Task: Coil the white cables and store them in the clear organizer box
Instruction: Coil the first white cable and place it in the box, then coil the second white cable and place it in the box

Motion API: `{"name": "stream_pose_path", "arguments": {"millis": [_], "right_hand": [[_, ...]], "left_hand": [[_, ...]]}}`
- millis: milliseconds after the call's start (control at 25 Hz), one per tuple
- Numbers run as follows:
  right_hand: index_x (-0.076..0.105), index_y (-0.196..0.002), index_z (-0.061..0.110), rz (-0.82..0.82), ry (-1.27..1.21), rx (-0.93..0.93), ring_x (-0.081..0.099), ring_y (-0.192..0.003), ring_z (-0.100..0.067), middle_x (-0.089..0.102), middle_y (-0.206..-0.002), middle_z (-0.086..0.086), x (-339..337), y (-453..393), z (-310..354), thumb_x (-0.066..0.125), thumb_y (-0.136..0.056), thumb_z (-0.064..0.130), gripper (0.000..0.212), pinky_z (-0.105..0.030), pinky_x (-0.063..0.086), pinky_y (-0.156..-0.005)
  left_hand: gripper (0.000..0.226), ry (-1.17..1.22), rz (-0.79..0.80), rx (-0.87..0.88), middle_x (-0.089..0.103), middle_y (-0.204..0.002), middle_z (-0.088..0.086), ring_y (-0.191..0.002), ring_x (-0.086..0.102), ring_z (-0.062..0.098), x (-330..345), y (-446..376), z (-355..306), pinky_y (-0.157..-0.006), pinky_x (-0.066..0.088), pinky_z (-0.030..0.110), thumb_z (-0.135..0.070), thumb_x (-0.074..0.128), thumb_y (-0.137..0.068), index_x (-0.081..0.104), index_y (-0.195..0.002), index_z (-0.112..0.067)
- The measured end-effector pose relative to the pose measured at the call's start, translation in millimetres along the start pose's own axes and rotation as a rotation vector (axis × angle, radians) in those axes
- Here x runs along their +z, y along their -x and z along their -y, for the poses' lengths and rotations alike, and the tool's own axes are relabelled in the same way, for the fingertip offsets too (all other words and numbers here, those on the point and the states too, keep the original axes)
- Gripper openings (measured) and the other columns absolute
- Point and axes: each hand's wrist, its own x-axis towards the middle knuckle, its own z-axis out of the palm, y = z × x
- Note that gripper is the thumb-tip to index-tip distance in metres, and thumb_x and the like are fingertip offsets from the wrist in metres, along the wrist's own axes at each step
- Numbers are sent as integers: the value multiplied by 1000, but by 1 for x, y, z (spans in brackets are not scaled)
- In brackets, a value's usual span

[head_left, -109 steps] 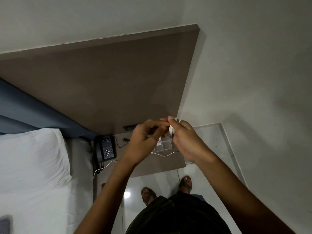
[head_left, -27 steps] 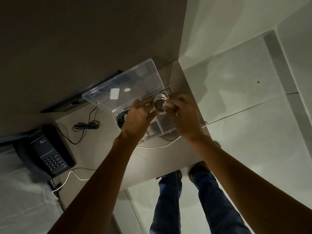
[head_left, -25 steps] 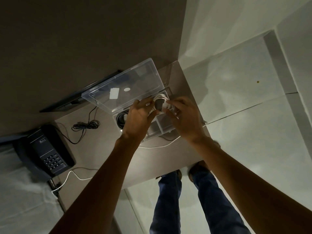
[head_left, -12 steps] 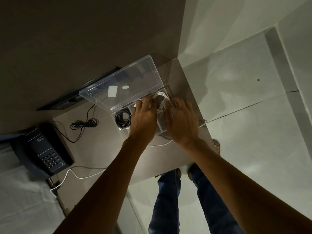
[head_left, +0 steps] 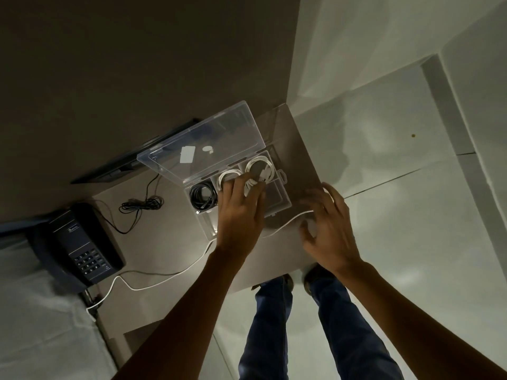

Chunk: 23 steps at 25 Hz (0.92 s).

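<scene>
The clear organizer box (head_left: 282,200) stands open on the brown bedside table, its lid (head_left: 203,149) leaning back. Two coiled white cables lie in its back compartments, one coil on the right (head_left: 260,165) and one beside it (head_left: 226,178). My left hand (head_left: 241,209) is spread over the box, fingertips resting on these coils, holding nothing. My right hand (head_left: 329,231) hovers, fingers apart, over the table right of the box, at the end of a loose white cable (head_left: 285,223). That cable trails left under my left arm toward the table's edge.
A black coiled cable (head_left: 203,197) fills the box's left compartment. A black phone (head_left: 79,250) and its bunched black cord (head_left: 140,205) lie left on the table. White bedding (head_left: 35,311) borders the left. The table's front edge and tiled floor (head_left: 397,215) are near my legs.
The white coil that both hands held is now lying in the box's back right compartment, let go. My right hand has moved right and down to the loose cable on the table.
</scene>
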Motion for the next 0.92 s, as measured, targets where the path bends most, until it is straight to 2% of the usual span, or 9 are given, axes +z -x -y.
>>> {"name": "stream_pose_path", "arguments": {"millis": [120,240,320,440,520,640,760,840,920], "right_hand": [[62,-135,21,65,139,-21,37,-152,-30,51,-156,-4,1,21,-11,80,-88,20,51,-52,42,-122],[73,-124,23,63,155,-14,48,-145,-30,65,-144,-5,-1,16,-12,83,-93,18,33,-58,34,-126],[79,-113,27,90,123,11,61,-138,-27,77,-131,-1,-14,10,-9,83,-95,24,18,-62,24,-129],[79,-111,31,110,-11,-44,71,-126,-26,83,-119,1,-43,16,6,84,-93,23,21,-58,35,-126],[78,-109,37,126,-107,-40,70,-125,-30,83,-117,4,-73,26,28,80,-94,31,17,-46,50,-113],[68,-104,57,212,-360,122,76,-96,-22,73,-90,30,-125,51,65,63,-92,54,13,-41,62,-93],[75,-92,57,348,-542,233,79,-85,-20,78,-79,27,-176,70,85,58,-93,53,17,-49,64,-94],[81,-110,35,430,-558,214,81,-97,-20,84,-97,8,-213,84,97,60,-97,50,28,-48,61,-101],[77,-125,32,565,-584,108,79,-107,-12,83,-109,9,-256,103,120,57,-103,49,34,-36,60,-103]], "left_hand": [[28,-10,107,-32,71,-133,16,-123,67,37,6,21,-15,-102,51,44,-20,74,-100,76,-126,-11],[30,10,184,77,68,-135,13,-119,66,32,14,41,-26,-99,48,36,-22,73,-101,72,-129,-14],[51,38,229,127,60,-147,13,-127,59,30,13,47,-36,-102,49,33,-27,81,-94,63,-140,-16],[82,81,380,160,57,-153,11,-137,48,27,2,57,-48,-113,46,41,-32,90,-83,51,-153,-15],[63,235,511,74,72,-130,8,-119,62,21,-17,56,-57,-107,54,43,-29,86,-89,60,-143,-13],[33,457,570,-125,69,-86,-3,-72,58,2,-66,44,-73,-72,55,20,-35,78,-98,66,-124,-19],[29,526,492,-99,58,-83,-19,-72,58,-8,-132,34,-88,-63,47,8,-34,83,-93,70,-117,-23],[21,589,474,-23,61,-92,-19,-77,61,-8,-180,32,-99,-64,47,8,-28,82,-94,78,-113,-20],[21,625,420,16,66,-95,-9,-75,61,2,-228,32,-116,-65,48,14,-23,79,-96,83,-116,-20]]}}
